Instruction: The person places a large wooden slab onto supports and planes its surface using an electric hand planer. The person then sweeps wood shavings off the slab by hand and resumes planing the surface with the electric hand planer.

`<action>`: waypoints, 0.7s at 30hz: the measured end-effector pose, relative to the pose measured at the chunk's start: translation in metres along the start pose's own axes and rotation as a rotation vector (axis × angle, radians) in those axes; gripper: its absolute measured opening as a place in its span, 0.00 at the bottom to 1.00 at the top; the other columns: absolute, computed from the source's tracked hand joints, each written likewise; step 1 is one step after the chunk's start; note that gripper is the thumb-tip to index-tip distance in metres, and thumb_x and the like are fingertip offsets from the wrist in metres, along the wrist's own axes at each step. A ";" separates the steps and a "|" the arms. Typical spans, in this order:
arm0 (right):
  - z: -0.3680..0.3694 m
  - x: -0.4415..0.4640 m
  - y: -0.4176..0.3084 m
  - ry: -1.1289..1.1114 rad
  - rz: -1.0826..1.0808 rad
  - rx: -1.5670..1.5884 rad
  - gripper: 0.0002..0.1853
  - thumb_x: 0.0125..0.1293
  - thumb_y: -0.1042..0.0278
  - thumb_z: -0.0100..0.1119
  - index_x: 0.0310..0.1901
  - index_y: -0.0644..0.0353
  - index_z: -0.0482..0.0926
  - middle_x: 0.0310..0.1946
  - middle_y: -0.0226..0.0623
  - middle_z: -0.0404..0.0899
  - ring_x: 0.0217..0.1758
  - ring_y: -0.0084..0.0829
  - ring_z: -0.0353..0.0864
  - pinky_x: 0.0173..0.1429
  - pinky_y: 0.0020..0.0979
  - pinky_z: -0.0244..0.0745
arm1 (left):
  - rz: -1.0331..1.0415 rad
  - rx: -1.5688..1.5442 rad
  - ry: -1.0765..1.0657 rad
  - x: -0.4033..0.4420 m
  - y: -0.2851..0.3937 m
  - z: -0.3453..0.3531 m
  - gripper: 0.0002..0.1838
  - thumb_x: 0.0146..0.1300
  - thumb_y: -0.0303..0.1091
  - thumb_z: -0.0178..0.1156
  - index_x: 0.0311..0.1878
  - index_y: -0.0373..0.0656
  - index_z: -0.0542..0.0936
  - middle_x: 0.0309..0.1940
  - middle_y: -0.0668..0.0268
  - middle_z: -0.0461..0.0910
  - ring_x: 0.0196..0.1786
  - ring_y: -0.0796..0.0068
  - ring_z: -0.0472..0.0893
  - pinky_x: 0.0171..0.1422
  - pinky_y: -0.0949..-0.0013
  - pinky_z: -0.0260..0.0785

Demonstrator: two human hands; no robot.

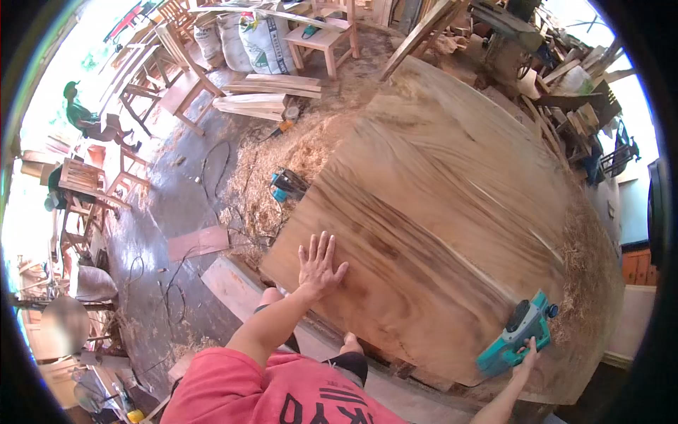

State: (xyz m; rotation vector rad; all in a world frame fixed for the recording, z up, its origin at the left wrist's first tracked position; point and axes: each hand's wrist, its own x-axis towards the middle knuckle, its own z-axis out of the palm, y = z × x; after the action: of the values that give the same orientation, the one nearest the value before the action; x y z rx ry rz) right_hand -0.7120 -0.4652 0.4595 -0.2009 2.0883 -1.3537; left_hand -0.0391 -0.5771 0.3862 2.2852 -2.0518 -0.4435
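Observation:
A broad wooden slab (424, 212) with dark, wavy grain lies in front of me. Flat on its near left part rests my left hand (321, 267), fingers spread and holding nothing. At the slab's near right, my right hand (526, 351) is wrapped round the handle of a teal electric planer (514, 333). The planer sits on the wood, close to a strip of shavings (567, 304). Its underside is hidden from view.
Beyond the slab's left edge, a second teal power tool (286, 185) lies among wood shavings (311, 145). Cords (205, 166) trail over the floor. Wooden chairs (185, 92) and sacks (265, 46) stand at the back left. A person (81, 109) sits far left. Scrap wood (583, 120) is piled at right.

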 end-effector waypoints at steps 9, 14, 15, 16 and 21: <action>0.087 -0.253 0.013 -0.064 0.143 0.269 0.18 0.70 0.61 0.64 0.56 0.59 0.78 0.31 0.27 0.76 0.27 0.21 0.74 0.28 0.26 0.71 | 0.036 -0.081 -0.063 0.007 -0.008 0.002 0.47 0.71 0.65 0.49 0.83 0.44 0.53 0.85 0.56 0.46 0.86 0.48 0.42 0.82 0.29 0.35; 0.191 -0.422 0.038 -0.086 0.024 0.061 0.24 0.61 0.79 0.62 0.60 0.65 0.75 0.45 0.38 0.83 0.31 0.27 0.78 0.34 0.30 0.76 | 0.470 -0.161 -0.148 0.010 -0.069 -0.009 0.44 0.70 0.61 0.55 0.82 0.49 0.56 0.84 0.57 0.50 0.85 0.50 0.47 0.82 0.33 0.39; 0.205 -0.439 0.051 -0.125 -0.015 0.006 0.23 0.60 0.80 0.62 0.60 0.66 0.75 0.45 0.38 0.82 0.31 0.28 0.78 0.34 0.30 0.77 | 0.479 -0.149 -0.155 0.021 -0.096 -0.022 0.43 0.70 0.60 0.56 0.81 0.50 0.58 0.83 0.57 0.51 0.85 0.50 0.48 0.82 0.34 0.41; 0.223 -0.462 0.046 -0.224 0.028 -0.016 0.25 0.60 0.83 0.59 0.61 0.66 0.74 0.47 0.40 0.82 0.32 0.27 0.77 0.37 0.31 0.76 | 0.483 -0.141 -0.162 0.031 -0.121 -0.037 0.41 0.69 0.59 0.57 0.80 0.50 0.60 0.83 0.57 0.52 0.85 0.51 0.49 0.81 0.34 0.42; 0.293 -0.527 0.093 -0.497 0.028 -0.176 0.14 0.62 0.78 0.65 0.49 0.60 0.79 0.34 0.31 0.81 0.30 0.24 0.79 0.35 0.27 0.77 | 0.194 -0.345 -0.063 0.070 -0.245 -0.050 0.26 0.71 0.50 0.58 0.67 0.48 0.77 0.67 0.53 0.76 0.69 0.51 0.75 0.72 0.49 0.65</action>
State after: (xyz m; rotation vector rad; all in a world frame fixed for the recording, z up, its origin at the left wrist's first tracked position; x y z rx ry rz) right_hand -0.1074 -0.4122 0.5238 -0.5238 1.7734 -0.9776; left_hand 0.2155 -0.6229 0.3680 1.8796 -2.0096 -0.7937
